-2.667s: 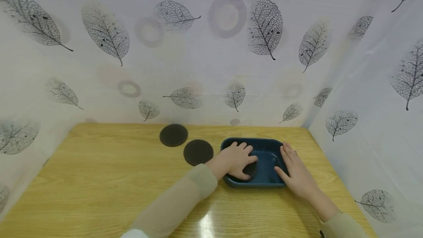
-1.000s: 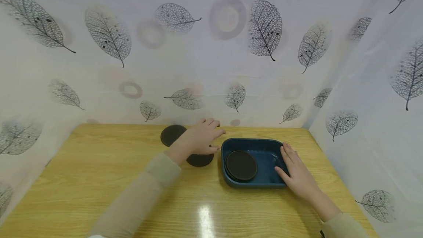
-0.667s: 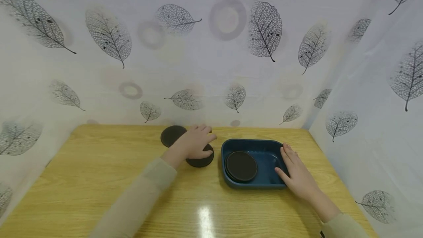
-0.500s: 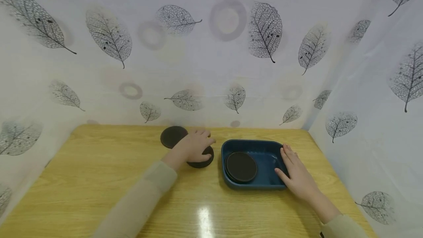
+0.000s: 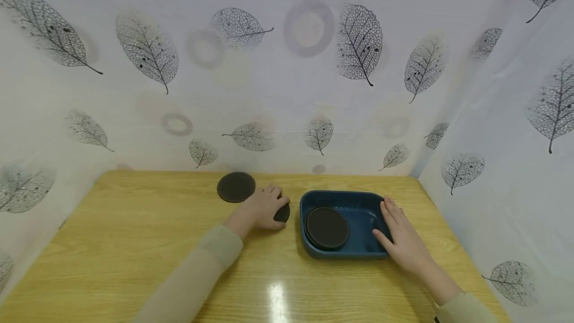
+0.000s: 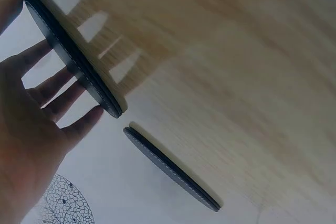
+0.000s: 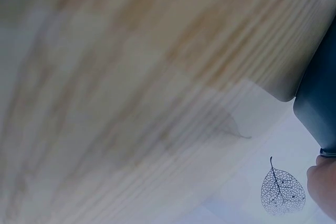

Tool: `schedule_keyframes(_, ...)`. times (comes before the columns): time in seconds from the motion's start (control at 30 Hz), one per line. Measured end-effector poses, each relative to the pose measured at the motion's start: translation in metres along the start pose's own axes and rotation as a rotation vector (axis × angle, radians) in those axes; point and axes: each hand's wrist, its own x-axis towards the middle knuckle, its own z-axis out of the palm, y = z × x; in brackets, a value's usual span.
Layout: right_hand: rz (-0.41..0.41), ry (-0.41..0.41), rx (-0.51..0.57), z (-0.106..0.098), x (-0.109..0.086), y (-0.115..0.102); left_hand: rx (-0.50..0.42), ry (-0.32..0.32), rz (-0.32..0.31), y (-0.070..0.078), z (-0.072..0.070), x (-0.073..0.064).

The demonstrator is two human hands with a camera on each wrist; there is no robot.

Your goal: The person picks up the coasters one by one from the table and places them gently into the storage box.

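In the head view my left hand spans a black round coaster, thumb at its near edge and fingers at its far edge. The left wrist view shows fingertips round the stitched rim of this coaster. A second black coaster lies on the table just beyond, toward the back left. My right hand holds the right end of a dark blue rectangular tray, its thumb over the inside and its fingers along the rim. Inside the tray, at its left end, black coasters lie stacked.
The wood-grain table runs up to a white leaf-print cloth at the back and sides. The tray's outer wall stands at the right edge of the right wrist view.
My left hand has left the tray, moved left to the nearer coaster and closed its fingers round it. The right hand and the tray keep their place.
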Motion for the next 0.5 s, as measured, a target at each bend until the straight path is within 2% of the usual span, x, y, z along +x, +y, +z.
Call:
schedule_keyframes(0.13, 0.002, 0.004, 0.004, -0.0009, -0.0004, -0.0003, -0.048, 0.008, -0.014, 0.0030, 0.0014, -0.0012)
schedule_keyframes(0.5, -0.001, -0.006, 0.001, 0.0014, -0.0019, 0.0005, -0.062, 0.007, -0.030, 0.0021, 0.0044, -0.0001)
